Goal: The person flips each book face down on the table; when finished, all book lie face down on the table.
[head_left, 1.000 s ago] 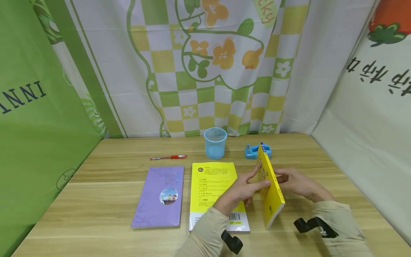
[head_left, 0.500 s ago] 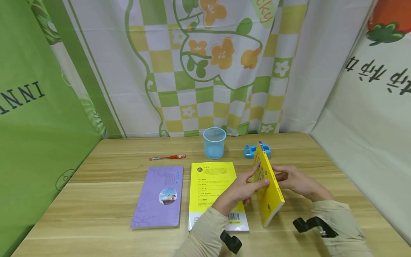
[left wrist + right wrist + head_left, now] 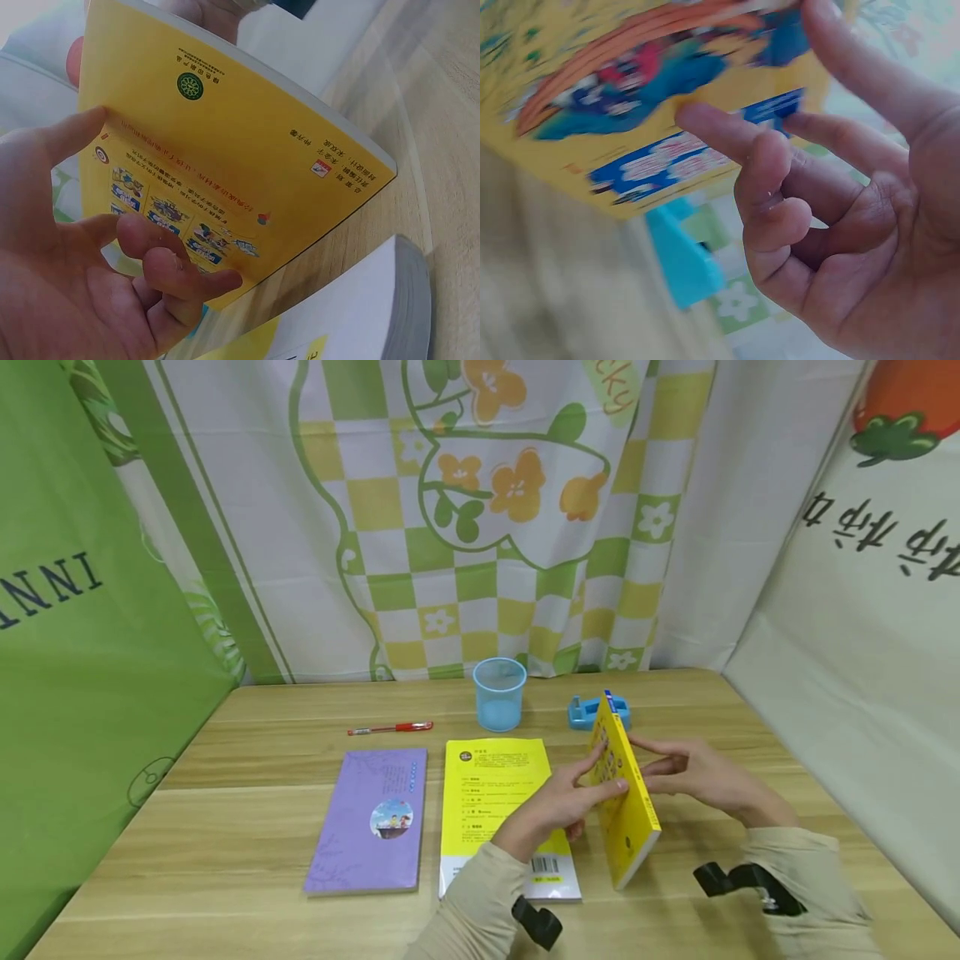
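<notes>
A thin yellow book (image 3: pixel 621 831) stands on edge, tilted, its spine turned upward, between my two hands. My left hand (image 3: pixel 558 802) holds it from the left, thumb near the spine and a finger on the back cover; in the left wrist view its other fingers curl loosely. From the other side my right hand (image 3: pixel 697 777) grips it, fingertips against the picture cover (image 3: pixel 562 154), which looks blurred in the right wrist view. Whether the lower edge bears on the table is unclear. Beneath my left forearm lies a yellow-and-white book (image 3: pixel 495 802), partly covered.
To the left lies a purple book (image 3: pixel 367 827), with a red pen (image 3: pixel 393 727) behind it. A light blue mesh cup (image 3: pixel 499 697) stands at the back of the wooden table (image 3: pixel 225 827). A blue tape dispenser (image 3: pixel 581 714) is partly hidden behind the held book.
My right wrist has shifted slightly to the right, and its fingers look more stretched toward the book. The held book and left hand have barely moved; the view has drifted a little.
</notes>
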Available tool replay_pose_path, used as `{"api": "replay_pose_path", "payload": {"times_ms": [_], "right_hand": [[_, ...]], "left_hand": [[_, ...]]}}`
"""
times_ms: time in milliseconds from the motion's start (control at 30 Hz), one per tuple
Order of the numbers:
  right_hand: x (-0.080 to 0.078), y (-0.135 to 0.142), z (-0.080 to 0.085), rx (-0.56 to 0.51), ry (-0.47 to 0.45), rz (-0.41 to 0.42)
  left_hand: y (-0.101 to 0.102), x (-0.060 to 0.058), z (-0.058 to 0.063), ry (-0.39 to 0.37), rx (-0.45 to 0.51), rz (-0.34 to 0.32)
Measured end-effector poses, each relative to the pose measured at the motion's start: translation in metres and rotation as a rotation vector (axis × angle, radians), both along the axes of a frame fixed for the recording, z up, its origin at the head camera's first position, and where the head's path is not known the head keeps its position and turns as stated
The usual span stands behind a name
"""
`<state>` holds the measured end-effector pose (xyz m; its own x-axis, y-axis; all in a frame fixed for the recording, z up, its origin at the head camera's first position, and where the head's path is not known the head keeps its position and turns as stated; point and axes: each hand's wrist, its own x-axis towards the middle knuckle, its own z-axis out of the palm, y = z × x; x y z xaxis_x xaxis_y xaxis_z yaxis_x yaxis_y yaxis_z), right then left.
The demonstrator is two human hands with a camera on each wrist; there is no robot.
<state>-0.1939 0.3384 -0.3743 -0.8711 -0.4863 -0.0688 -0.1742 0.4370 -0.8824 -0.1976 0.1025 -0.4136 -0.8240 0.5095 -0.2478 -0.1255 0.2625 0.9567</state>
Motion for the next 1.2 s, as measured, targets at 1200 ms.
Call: {"api": "replay_pose_path", "payload": {"times_ms": [1200], "right_hand": [[0.010,0.056,0.011,0.246,0.023,-0.076]], "left_hand": [[0.016,0.012,-0.006,0.331,-0.554,-0.039]]}}
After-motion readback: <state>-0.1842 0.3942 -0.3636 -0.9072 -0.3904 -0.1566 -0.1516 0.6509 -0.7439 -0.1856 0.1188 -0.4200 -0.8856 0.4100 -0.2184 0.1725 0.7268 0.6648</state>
